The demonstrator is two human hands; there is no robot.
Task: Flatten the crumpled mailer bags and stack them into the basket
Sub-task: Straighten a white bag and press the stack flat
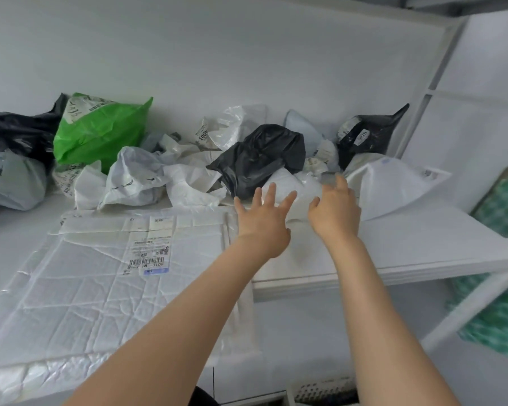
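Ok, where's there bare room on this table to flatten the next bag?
Bare tabletop right of the flattened mailer, in front of the white bag; a smaller strip before the grey bag. Along the wall it's crowded with crumpled bags.

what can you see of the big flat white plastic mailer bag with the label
The big flat white plastic mailer bag lies spread label-up on the white table, flattened but creased all over. A printed shipping label with barcodes sits near its far middle. Its far edge meets the crumpled white bags; the left hand reaches over its far right corner.
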